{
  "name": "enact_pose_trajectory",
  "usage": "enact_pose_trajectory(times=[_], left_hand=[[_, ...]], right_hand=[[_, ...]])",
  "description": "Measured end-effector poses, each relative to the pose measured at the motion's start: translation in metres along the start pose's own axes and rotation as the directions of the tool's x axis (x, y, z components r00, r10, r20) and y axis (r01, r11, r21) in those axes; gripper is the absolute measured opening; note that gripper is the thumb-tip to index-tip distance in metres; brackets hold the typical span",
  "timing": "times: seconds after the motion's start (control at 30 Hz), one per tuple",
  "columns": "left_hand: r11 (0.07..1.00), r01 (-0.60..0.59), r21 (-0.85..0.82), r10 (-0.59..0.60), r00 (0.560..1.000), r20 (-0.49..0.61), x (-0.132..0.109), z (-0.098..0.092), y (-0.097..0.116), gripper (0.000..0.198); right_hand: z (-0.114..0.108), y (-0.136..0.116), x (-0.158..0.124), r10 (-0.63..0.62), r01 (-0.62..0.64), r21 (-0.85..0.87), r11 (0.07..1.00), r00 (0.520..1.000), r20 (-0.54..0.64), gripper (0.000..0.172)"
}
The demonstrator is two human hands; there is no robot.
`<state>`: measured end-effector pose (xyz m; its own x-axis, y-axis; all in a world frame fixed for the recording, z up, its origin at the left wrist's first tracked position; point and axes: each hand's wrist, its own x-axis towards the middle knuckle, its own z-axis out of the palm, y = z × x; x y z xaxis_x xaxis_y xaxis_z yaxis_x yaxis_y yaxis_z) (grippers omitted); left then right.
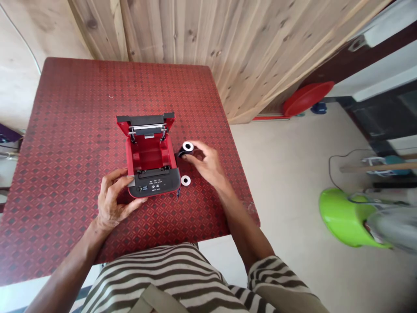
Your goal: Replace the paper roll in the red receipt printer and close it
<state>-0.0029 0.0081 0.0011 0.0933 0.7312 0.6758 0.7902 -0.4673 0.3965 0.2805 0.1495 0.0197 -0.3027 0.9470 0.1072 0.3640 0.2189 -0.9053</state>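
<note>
A red and black label or receipt printer [153, 180] sits on the table with its lid [146, 119] raised and its red inner bay in view. My left hand [112, 200] grips the printer's front left corner, fingers at its side and thumb along the front edge. Just right of the printer, my right hand [206, 164] holds a small roll [187, 147] between thumb and fingers. This roll has a white ring-shaped end, a dark hole and a dark side. Below it, a second white-ended roll [185, 180] stands beside the printer's front right corner.
The table [78, 100] has a red patterned cover, and its right edge runs close past my right forearm. A wooden plank wall [176, 30] rises behind it. On the floor to the right are a bright green plastic tub or stool [339, 217] and a red basin [308, 98].
</note>
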Motion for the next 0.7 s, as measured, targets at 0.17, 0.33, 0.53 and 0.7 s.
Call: enact_pose_trajectory(times=[0.17,0.33,0.53,0.7], left_hand=[[1.0,0.003,-0.009,-0.003,1.0,0.0,-0.002,0.0,-0.002,0.064],[1.0,0.001,-0.008,-0.001,1.0,0.006,-0.003,0.0,-0.002,0.065],[0.999,0.002,-0.036,-0.003,1.0,-0.001,-0.004,0.002,-0.002,0.07],[0.999,0.02,-0.045,-0.019,1.0,0.014,-0.005,0.003,-0.002,0.072]], right_hand=[[-0.026,-0.086,-0.008,-0.343,0.39,-0.057,0.919,0.862,0.373,0.038],[0.031,-0.12,0.014,-0.216,0.554,-0.505,0.662,0.786,0.579,0.025],[0.066,-0.121,0.037,0.029,0.529,-0.651,0.544,0.764,0.645,0.032],[0.07,-0.12,0.049,0.039,0.495,-0.648,0.579,0.777,0.629,0.031]])
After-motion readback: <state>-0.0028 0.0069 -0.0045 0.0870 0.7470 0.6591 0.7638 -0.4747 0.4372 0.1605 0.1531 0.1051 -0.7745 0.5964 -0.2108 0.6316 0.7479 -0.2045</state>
